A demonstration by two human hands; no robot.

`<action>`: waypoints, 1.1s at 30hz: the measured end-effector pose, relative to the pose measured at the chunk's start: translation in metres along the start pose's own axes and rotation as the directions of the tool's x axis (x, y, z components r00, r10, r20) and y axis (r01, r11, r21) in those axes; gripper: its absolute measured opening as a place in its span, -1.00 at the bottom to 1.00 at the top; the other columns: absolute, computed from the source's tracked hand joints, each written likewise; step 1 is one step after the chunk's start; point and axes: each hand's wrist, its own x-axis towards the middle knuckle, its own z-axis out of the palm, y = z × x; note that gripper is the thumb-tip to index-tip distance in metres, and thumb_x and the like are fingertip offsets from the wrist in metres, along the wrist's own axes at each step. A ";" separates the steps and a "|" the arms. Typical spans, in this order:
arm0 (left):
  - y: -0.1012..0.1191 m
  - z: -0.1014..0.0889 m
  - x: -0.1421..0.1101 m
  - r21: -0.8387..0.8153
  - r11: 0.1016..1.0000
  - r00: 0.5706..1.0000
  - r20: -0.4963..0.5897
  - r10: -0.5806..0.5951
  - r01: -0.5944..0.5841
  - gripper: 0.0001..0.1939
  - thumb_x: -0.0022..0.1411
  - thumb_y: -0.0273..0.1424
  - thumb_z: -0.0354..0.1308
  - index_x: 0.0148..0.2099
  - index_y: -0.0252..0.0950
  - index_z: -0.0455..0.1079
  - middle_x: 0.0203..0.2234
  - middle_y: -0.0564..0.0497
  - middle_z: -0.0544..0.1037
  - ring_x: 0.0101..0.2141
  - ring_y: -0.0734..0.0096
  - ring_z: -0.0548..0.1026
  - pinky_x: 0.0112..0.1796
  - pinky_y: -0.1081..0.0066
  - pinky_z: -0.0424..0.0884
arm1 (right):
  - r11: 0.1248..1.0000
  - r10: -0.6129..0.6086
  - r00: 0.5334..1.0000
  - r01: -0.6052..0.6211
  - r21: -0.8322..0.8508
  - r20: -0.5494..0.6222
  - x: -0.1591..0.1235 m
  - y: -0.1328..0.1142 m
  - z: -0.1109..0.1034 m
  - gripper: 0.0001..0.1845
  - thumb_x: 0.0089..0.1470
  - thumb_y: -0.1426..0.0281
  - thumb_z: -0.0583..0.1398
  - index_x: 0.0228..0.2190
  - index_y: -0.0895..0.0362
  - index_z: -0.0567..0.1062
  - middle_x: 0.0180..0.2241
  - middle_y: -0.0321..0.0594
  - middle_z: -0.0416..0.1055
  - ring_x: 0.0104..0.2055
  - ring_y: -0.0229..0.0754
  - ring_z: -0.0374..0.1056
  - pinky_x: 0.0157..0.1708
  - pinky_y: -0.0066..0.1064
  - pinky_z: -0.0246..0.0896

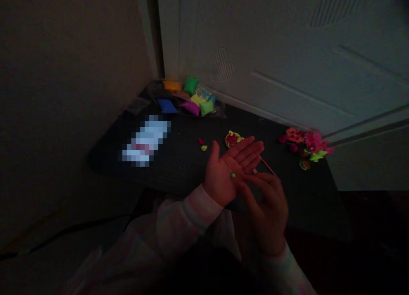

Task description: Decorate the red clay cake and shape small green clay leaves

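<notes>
My left hand (225, 173) is turned palm up with its fingers stretched out flat. A tiny green ball (233, 175) of what looks like modelling clay lies loose on that palm. My right hand (268, 205) reaches in from the right, its thumb and index fingertips apart just beside the ball, with nothing seen between them. Beyond my left fingers sits a round yellow piece with red flowers (232, 139), partly covered by the hand. A thin pink stick (271, 169) lies behind my right hand. Small red (201, 141) and yellow (204, 148) lumps rest left of the round piece.
Soft colourful packets (191, 107) lie in clear plastic along the table's back edge. A blurred-out bright rectangle (147, 141) is at the left. Pink and orange clay-like flowers (306, 142) stand at the right. A white door (271, 52) borders the dark table (179, 167); the light is dim.
</notes>
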 end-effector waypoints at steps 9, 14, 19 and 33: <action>0.006 -0.008 -0.006 0.326 0.944 0.986 -0.137 0.099 -0.050 -0.30 0.15 0.00 -0.42 -0.15 -0.37 0.38 -0.17 -0.15 0.47 -0.01 0.26 0.29 0.02 0.32 0.08 | 0.998 0.055 0.987 -0.059 0.021 0.148 0.003 0.011 -0.002 -0.89 -0.06 0.36 0.16 -0.39 0.06 0.44 -0.37 -0.22 0.35 -0.28 -0.18 0.28 -0.28 -0.22 0.23; 0.028 -0.024 -0.012 0.587 0.791 0.920 -0.191 0.342 -0.172 -0.37 0.19 -0.07 -0.41 -0.26 -0.31 0.43 -0.29 -0.07 0.52 -0.13 0.32 0.39 -0.05 0.31 0.18 | 0.989 0.049 0.968 -0.013 -0.145 0.245 -0.022 0.051 -0.001 -0.87 -0.03 0.34 0.14 -0.38 0.09 0.44 -0.38 -0.20 0.36 -0.29 -0.16 0.28 -0.27 -0.20 0.22; 0.031 -0.033 -0.013 0.687 0.713 0.898 -0.212 0.385 -0.143 -0.40 0.19 -0.07 -0.37 -0.28 -0.27 0.44 -0.29 -0.05 0.51 -0.17 0.34 0.40 -0.13 0.34 0.24 | 0.984 0.036 0.955 0.018 -0.177 0.295 -0.032 0.063 0.003 -0.82 -0.03 0.30 0.14 -0.35 0.09 0.45 -0.39 -0.19 0.40 -0.31 -0.15 0.30 -0.30 -0.20 0.23; 0.028 -0.049 -0.015 0.979 0.202 0.894 -0.076 0.441 -0.016 -0.81 0.06 -0.28 0.08 -0.32 -0.28 0.40 -0.41 0.04 0.46 -0.35 0.46 0.39 -0.30 0.45 0.28 | 0.892 0.438 0.777 -0.436 -0.114 0.452 0.004 0.072 -0.024 -0.76 -0.04 0.22 0.09 -0.38 0.11 0.41 -0.37 -0.23 0.43 -0.35 -0.22 0.35 -0.37 -0.39 0.23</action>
